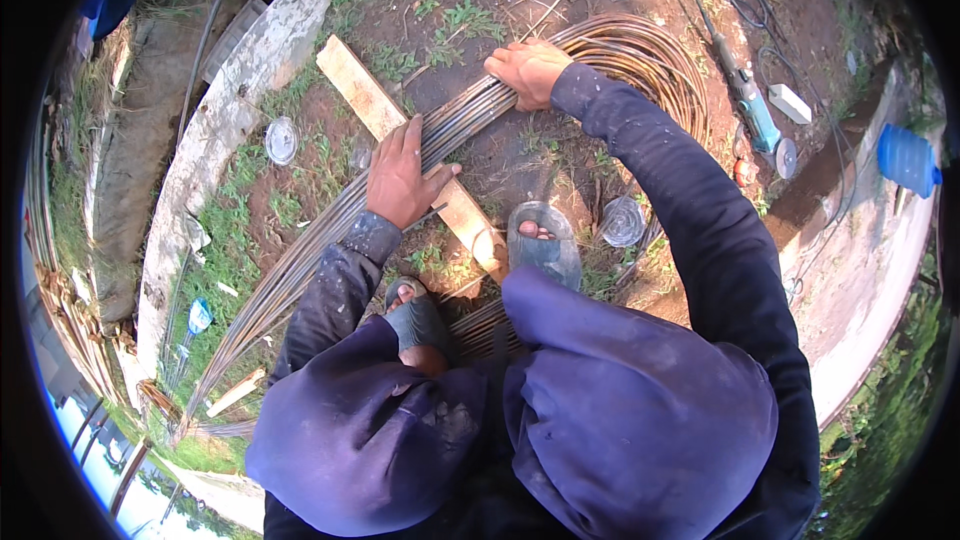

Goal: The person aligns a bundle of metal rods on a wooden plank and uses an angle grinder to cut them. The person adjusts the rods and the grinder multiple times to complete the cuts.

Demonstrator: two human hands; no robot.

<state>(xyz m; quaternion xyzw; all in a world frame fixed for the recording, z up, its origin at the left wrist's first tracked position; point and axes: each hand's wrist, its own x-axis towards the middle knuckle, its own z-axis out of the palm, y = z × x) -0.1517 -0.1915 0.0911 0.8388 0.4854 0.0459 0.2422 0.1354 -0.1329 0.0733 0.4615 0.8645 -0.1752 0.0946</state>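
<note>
My left hand [398,180] lies flat on the metal rods [462,120], thumb spread; my right hand [530,72] curls over them farther up, can't tell how tightly. Rods cross over a wooden plank [355,85] before me, looping near a grinder [756,115] at right.

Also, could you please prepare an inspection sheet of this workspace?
Surface: brown soil with grass patches.
Work items: bent bundle of thin metal rods lying across a wooden plank.
Clutter: angle grinder at right; clear plastic container at left.
Hands: left hand spread over the rods at the plank; right hand on the rods nearer the bend.
Cables: dark cables, upper right, one running to the grinder.
Surroundings: pale concrete edge at left; blue plastic jug at right.
</note>
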